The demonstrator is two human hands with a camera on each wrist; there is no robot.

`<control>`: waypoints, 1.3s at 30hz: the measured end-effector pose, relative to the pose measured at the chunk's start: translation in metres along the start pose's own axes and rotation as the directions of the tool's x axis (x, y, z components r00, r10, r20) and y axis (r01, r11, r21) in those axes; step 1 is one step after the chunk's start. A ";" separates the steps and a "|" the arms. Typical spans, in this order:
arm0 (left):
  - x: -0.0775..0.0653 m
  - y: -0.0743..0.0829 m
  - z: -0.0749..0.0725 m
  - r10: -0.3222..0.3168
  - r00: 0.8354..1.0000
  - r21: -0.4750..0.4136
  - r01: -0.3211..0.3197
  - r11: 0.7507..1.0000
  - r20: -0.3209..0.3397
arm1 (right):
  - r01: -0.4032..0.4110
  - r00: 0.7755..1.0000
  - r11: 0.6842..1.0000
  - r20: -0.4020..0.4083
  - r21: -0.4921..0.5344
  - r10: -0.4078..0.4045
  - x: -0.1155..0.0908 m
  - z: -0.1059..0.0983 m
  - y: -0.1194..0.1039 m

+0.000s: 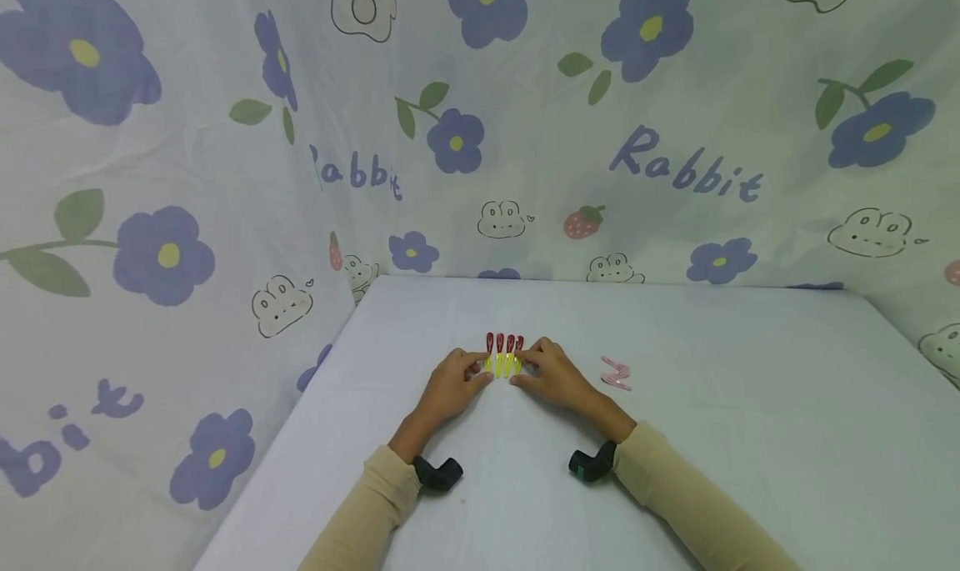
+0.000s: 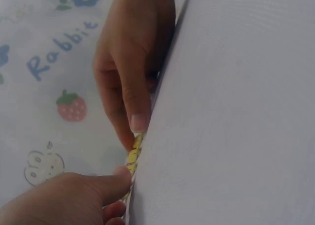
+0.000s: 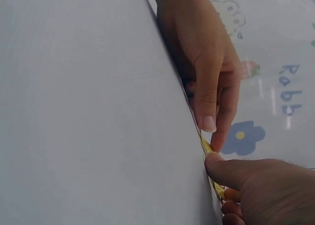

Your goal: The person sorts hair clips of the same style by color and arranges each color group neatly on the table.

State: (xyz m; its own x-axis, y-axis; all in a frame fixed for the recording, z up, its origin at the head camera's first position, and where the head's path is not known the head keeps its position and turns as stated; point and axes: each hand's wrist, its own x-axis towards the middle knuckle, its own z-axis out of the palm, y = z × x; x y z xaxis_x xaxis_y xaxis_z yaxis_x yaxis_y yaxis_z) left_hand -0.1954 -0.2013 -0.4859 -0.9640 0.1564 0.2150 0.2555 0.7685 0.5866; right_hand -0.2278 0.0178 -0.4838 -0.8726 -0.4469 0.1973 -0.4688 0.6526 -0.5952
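Observation:
Several red hair clips point(image 1: 500, 342) stand side by side in a row on the white table, with a row of yellow hair clips point(image 1: 499, 366) directly below them. At the left end of the yellow row, my left hand point(image 1: 452, 383) pinches the outermost clip between thumb and index finger. My right hand point(image 1: 557, 375) does the same at the right end, its index fingertip close to the lower tip of a red clip. Both wrist views show the yellow clips point(image 2: 133, 155) edge-on between the two hands, partly covered by fingers.
Pink hair clips point(image 1: 617, 373) lie on the white table point(image 1: 750, 438) to the right of my right hand. A patterned curtain point(image 1: 525, 137) with flowers and rabbits hangs behind the table and along its left side.

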 end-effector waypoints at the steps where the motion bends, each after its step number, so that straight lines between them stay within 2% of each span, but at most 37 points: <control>1: 0.000 0.000 0.000 0.000 1.000 0.000 0.000 1.000 0.000 | 0.000 1.000 1.000 0.001 -0.001 0.000 0.000 0.000 0.000; 10: 0.001 0.001 0.000 0.001 1.000 0.003 -0.001 1.000 -0.006 | 0.005 1.000 1.000 -0.008 -0.018 -0.005 0.000 -0.001 0.000; 19: -0.001 0.001 0.003 -0.019 1.000 0.012 0.019 1.000 0.022 | -0.024 1.000 1.000 0.012 -0.016 0.025 -0.004 0.002 0.003; 27: -0.002 0.003 0.003 -0.024 0.999 0.008 0.024 1.000 0.022 | -0.031 0.999 0.999 0.014 0.013 0.031 -0.005 -0.002 0.002; 33: -0.002 0.001 0.004 -0.029 0.999 0.008 0.029 1.000 0.024 | 0.034 0.999 0.996 -0.032 0.088 -0.031 -0.008 -0.014 -0.008; 39: 0.000 -0.001 0.002 -0.026 1.000 -0.007 0.026 1.000 -0.014 | 0.102 0.994 0.990 -0.061 0.096 -0.096 -0.012 -0.032 -0.017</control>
State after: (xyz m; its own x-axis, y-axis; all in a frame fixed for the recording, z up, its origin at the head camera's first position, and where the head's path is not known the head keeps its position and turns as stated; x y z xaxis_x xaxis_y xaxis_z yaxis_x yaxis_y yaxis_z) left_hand -0.1960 -0.2003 -0.4879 -0.9691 0.1277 0.2109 0.2312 0.7679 0.5974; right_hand -0.2138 0.0311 -0.4509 -0.8302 -0.4695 0.3006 -0.5398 0.5422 -0.6439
